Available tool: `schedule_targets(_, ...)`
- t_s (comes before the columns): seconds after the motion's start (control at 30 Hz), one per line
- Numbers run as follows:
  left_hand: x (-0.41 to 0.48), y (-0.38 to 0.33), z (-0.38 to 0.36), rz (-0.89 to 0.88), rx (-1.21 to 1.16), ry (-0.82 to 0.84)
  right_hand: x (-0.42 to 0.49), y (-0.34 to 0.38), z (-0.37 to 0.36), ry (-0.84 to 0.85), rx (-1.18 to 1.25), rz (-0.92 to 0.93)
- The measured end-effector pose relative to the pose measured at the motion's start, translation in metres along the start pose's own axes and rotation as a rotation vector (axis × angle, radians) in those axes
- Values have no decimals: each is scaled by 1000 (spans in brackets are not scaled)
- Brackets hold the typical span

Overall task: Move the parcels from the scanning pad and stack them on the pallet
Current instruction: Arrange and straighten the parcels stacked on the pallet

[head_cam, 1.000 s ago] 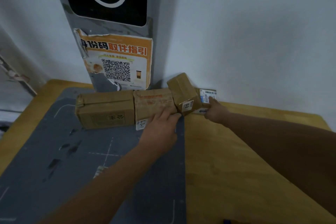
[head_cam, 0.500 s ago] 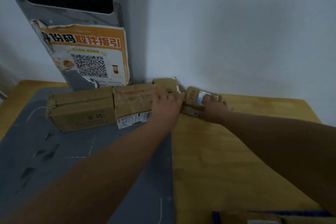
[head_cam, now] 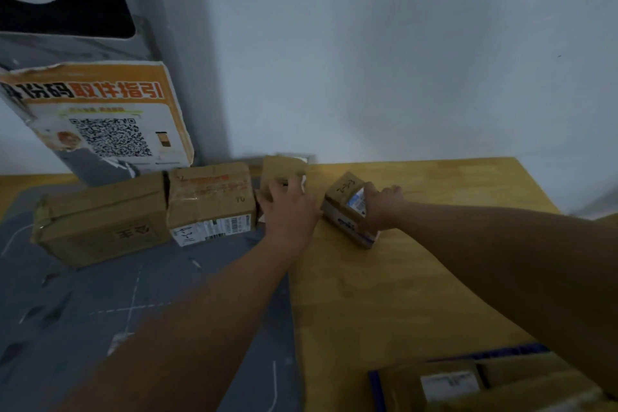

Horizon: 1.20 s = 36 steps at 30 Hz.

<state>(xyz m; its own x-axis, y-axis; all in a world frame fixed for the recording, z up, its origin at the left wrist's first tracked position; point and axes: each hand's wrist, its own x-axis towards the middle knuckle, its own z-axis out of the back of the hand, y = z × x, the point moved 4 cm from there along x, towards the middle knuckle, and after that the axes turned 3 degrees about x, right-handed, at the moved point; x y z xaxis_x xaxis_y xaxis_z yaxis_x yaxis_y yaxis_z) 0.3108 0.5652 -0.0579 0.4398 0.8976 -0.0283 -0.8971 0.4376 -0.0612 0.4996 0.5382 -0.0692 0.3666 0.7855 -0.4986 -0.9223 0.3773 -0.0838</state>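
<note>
Two cardboard parcels stand side by side at the back of the grey scanning pad [head_cam: 140,304]: a wide one [head_cam: 100,221] on the left and a labelled one [head_cam: 210,201] beside it. My left hand [head_cam: 291,207] grips a small brown parcel [head_cam: 282,169] at the pad's right edge by the wall. My right hand [head_cam: 381,207] holds another small parcel [head_cam: 346,207] with a blue-and-white label, tilted on the wooden table. At the lower right, parcels [head_cam: 448,385] lie on a blue-edged pallet [head_cam: 376,391].
A grey kiosk post with an orange QR poster [head_cam: 110,124] rises behind the pad. A white wall closes the back. The wooden table [head_cam: 384,294] stretches right of the pad to an edge at far right.
My right hand has pulled its small parcel away from the wall, to the right and nearer. My left hand has settled on the other small parcel. The view has shifted right, showing the pallet.
</note>
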Motion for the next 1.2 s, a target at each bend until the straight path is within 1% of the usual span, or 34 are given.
schedule_targets(0.1,-11,-4,1,28,-46,-72,-11,1,7,62,64,-8)
schedule_targets(0.17,-21,-6,3,96,-162,-52,-18,0,11,89,114,0)
schedule_targets(0.23,-30,-8,5,179,-277,24,-27,-1,17,66,125,18)
schedule_targets(0.33,-49,-9,4,241,-338,228,-45,-5,32,42,110,51)
schedule_targets(0.4,-64,-10,6,262,-368,274,-59,-9,44,33,100,69)
schedule_targets(0.5,-82,-9,20,299,-448,205,-79,-16,65,20,98,89)
schedule_targets(0.6,-94,-10,44,285,-500,154,-100,-22,86,-11,98,109)
schedule_targets(0.67,-100,-13,62,265,-547,150,-116,-26,99,-61,61,128)
schedule_targets(0.73,-103,-18,80,266,-542,158,-135,-31,111,-116,12,153)
schedule_targets(0.83,-108,-30,107,268,-531,143,-164,-44,132,-189,6,174)
schedule_targets(0.97,-120,-55,142,231,-531,34,-200,-72,158,-284,13,193)
schedule_targets(1.2,-142,-118,197,148,-533,-93,-257,-148,172,-370,120,185)
